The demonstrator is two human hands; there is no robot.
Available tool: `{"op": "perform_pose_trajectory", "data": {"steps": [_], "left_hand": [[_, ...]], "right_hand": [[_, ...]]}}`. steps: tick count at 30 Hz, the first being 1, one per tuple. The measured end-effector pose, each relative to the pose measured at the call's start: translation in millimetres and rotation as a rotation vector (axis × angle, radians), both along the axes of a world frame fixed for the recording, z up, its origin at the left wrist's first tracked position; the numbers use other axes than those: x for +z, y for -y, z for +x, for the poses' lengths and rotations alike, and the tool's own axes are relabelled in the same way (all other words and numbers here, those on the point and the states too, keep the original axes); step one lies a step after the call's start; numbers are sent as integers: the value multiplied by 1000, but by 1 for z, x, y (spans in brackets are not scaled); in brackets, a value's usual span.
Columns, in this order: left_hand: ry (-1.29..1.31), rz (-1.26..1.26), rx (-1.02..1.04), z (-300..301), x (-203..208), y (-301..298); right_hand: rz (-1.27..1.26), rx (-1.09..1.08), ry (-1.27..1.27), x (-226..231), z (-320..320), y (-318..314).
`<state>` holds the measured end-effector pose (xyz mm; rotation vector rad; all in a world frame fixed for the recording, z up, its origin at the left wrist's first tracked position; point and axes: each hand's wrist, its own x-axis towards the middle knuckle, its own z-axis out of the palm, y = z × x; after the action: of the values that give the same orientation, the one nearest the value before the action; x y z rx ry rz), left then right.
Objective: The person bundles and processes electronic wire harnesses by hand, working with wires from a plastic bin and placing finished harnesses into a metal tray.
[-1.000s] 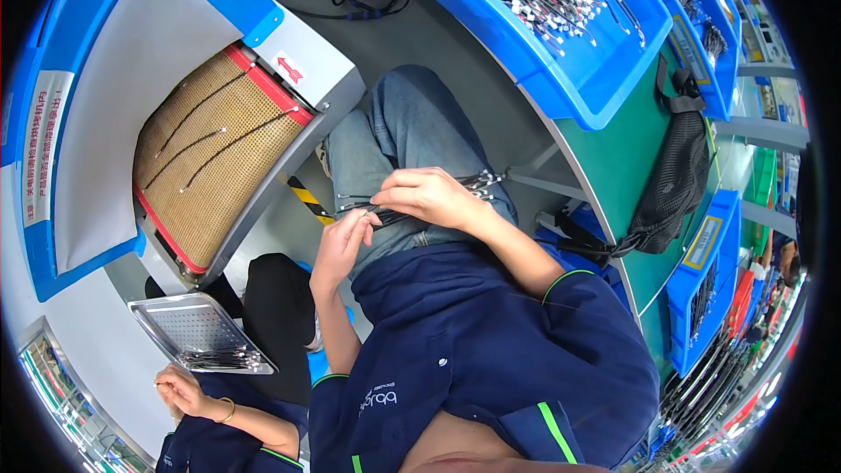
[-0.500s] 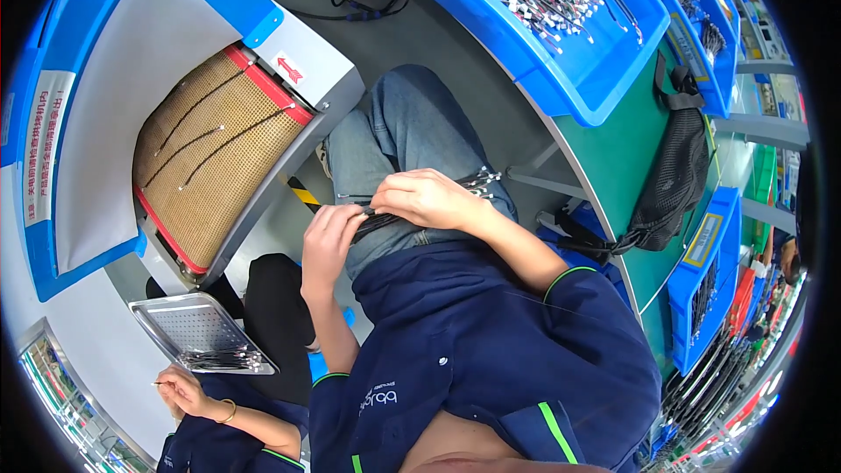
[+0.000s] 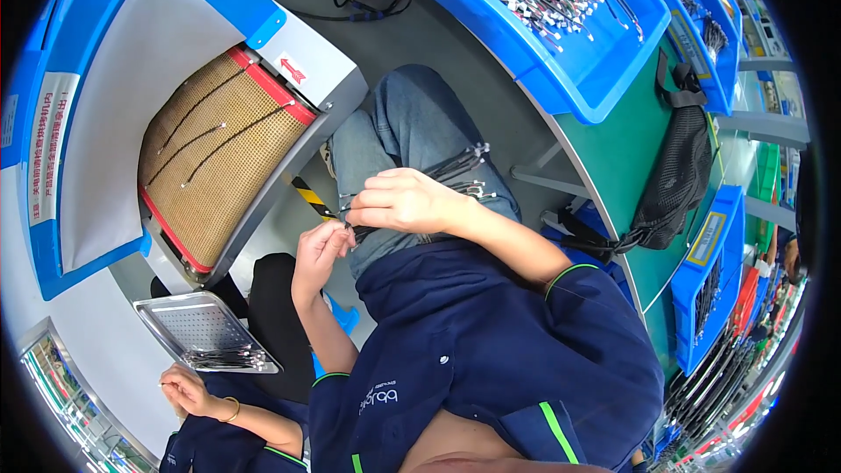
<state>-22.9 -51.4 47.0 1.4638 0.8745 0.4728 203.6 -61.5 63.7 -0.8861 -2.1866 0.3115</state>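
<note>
Over my lap, both hands work on thin black cables with small pale connectors. My right hand [image 3: 405, 201] is closed, its fingertips pinched on the cables near the left end. Beyond that hand, a bundle of black cables [image 3: 459, 164] sticks out to the right, splayed in two groups across my jeans [image 3: 412, 114]. My left hand [image 3: 321, 254] is closed too, thumb and fingers pinching the cable ends close to the right fingertips. The exact grip between the fingers is partly hidden.
Left, a brown mesh conveyor belt [image 3: 215, 158] with red edges carries several black cables. A blue bin [image 3: 604, 79] full of cables stands on the green table [image 3: 604, 144], with a black mesh bag [image 3: 679, 166]. Lower left, a co-worker's hand [image 3: 187, 391] is near a metal tray [image 3: 188, 320].
My left hand has moved down and slightly left, its fingers now curled tighter. My right hand has shifted a little left, and part of the cable bundle has swung upward.
</note>
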Motion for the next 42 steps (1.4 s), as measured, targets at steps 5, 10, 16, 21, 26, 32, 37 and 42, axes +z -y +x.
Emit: {"op": "perform_pose_trajectory", "data": {"steps": [5, 10, 16, 21, 26, 32, 37, 42], "left_hand": [[-173, 269, 139, 16, 14, 6], [-244, 545, 35, 18, 9, 3], [-169, 302, -31, 22, 6, 2], [-113, 202, -36, 21, 9, 2], [-199, 639, -8, 21, 9, 1], [-245, 904, 35, 22, 9, 0], [-157, 893, 139, 27, 11, 7], [-131, 892, 170, 22, 13, 7]], "right_hand": [[-186, 11, -62, -6, 2, -2], [-227, 6, -87, -13, 6, 3], [-59, -19, -49, -7, 8, 5], [-35, 66, -77, -10, 12, 4], [-256, 93, -135, -9, 9, 6], [-432, 45, -174, -3, 5, 13], [-434, 32, -135, 1, 5, 14], [-484, -26, -227, 3, 1, 14]]}}
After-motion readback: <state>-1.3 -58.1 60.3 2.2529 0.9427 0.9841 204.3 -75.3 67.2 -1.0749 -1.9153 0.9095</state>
